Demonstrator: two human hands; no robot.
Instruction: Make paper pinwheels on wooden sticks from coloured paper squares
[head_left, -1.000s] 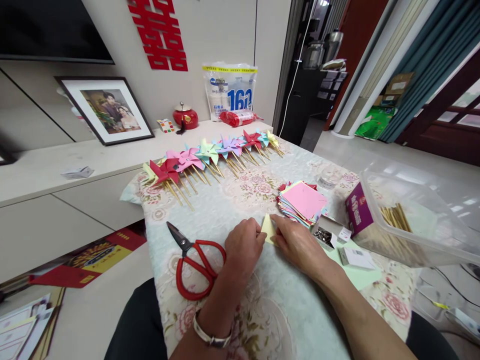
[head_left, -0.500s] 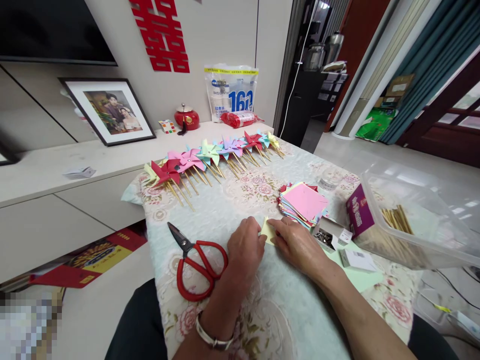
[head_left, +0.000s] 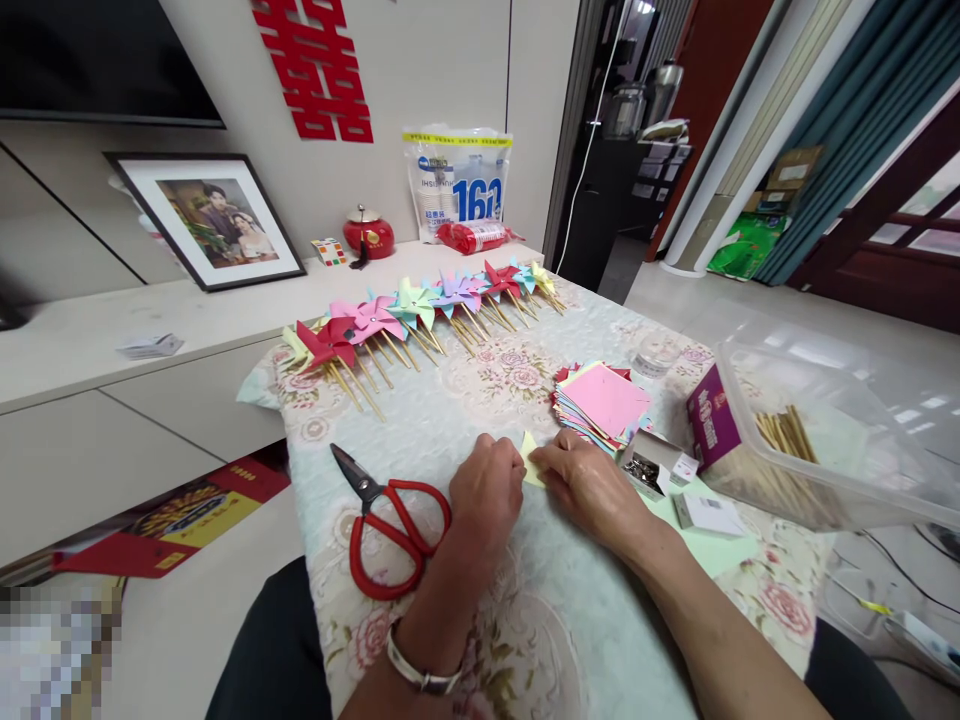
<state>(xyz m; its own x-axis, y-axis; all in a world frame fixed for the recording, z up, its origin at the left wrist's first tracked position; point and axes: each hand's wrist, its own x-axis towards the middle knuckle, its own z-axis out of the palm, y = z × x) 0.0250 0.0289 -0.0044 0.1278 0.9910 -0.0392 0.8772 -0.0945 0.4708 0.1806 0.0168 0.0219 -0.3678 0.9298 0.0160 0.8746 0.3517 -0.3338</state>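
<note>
Both my left hand (head_left: 487,490) and right hand (head_left: 592,487) pinch a small yellow paper (head_left: 531,462) on the table (head_left: 450,420). Many pinwheels (head_left: 420,310) lie finished in a row; a paper stack (head_left: 604,400) still waits beside my right hand.

Bright, sharp; perhaps edge-warped wide-angle.

Matt yellow paper (head_left: 531,462), seemingly cloth tablecloth (head_left: 480,400)

One head-worn view
It looks forward and down from close above the worktop (head_left: 465,400), facing the far wall (head_left: 420,70).
</note>
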